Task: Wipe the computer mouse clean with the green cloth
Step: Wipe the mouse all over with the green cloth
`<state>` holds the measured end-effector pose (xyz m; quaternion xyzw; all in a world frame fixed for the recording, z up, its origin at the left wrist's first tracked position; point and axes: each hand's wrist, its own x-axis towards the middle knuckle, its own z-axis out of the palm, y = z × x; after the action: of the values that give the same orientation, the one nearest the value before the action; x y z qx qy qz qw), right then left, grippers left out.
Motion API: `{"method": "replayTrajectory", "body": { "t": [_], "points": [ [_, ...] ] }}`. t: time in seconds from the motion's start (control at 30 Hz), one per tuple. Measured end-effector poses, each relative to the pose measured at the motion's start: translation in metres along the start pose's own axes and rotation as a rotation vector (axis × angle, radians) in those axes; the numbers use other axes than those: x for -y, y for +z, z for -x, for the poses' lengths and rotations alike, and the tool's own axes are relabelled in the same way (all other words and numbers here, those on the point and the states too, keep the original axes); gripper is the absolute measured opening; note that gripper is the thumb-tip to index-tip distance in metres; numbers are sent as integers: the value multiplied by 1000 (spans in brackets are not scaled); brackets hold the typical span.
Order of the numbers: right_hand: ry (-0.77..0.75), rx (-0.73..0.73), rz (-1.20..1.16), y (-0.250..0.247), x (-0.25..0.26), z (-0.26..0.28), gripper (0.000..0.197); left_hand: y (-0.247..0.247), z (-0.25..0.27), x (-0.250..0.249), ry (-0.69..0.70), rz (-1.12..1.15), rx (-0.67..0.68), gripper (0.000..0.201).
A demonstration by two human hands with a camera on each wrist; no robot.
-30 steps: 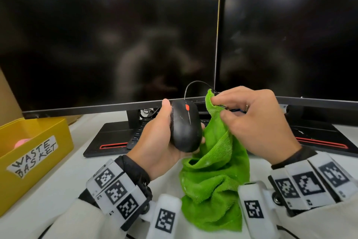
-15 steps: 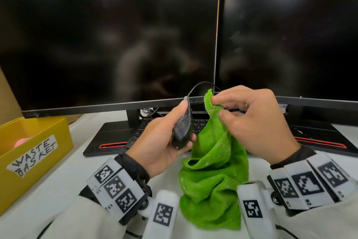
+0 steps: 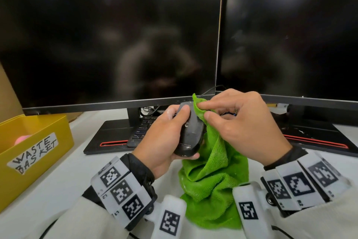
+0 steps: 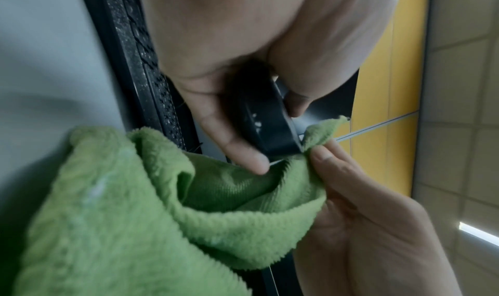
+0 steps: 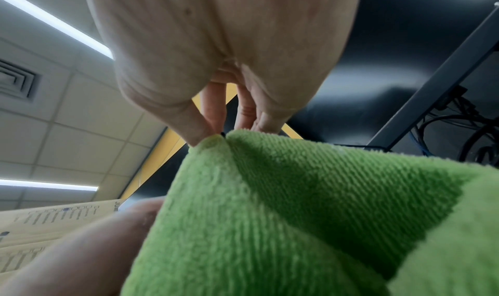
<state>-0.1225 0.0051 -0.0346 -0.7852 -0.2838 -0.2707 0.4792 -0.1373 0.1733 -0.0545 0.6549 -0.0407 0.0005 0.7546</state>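
My left hand (image 3: 170, 134) grips a black computer mouse (image 3: 190, 134) above the desk, underside turned up toward me, thumb lying along its left edge. Its cable runs off behind. My right hand (image 3: 238, 120) pinches the top corner of a green cloth (image 3: 215, 180) and holds it against the mouse's right front edge; the rest of the cloth hangs down onto the desk. In the left wrist view my fingers curl round the mouse (image 4: 266, 121) with the cloth (image 4: 151, 211) bunched below. The right wrist view shows fingertips pinching the cloth (image 5: 283, 204).
Two dark monitors (image 3: 108, 35) (image 3: 290, 35) stand close behind my hands on black stands with red trim. A keyboard (image 3: 143, 130) is tucked under the left one. A yellow box labelled waste basket (image 3: 34, 145) sits at the left edge of the white desk (image 3: 64, 176).
My left hand has rolled the mouse from top side up, through edge-on, to underside up. The right hand has brought the cloth's pinched corner against the mouse.
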Motion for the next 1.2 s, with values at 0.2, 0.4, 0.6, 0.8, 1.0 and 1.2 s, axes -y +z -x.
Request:
{"method": "replayTrajectory", "body": {
  "t": [0.2, 0.4, 0.6, 0.8, 1.0, 1.2],
  "points": [
    [-22, 190, 189, 7, 1, 4, 21, 4, 7, -3, -78, 203, 14, 37],
    [20, 238, 148, -7, 2, 0, 29, 0, 4, -4, -73, 149, -36, 64],
    [15, 131, 194, 3, -3, 0, 27, 3, 2, -3, -114, 111, -47, 73],
    [0, 353, 155, 4, 11, 7, 15, 0, 1, -8, -87, 61, -181, 65],
    [-11, 128, 185, -24, 2, -3, 31, -4, -2, -8, -70, 70, -142, 76],
    [-98, 211, 233, 1, 10, 2, 21, 5, -1, 3, -93, -9, -67, 81]
  ]
}}
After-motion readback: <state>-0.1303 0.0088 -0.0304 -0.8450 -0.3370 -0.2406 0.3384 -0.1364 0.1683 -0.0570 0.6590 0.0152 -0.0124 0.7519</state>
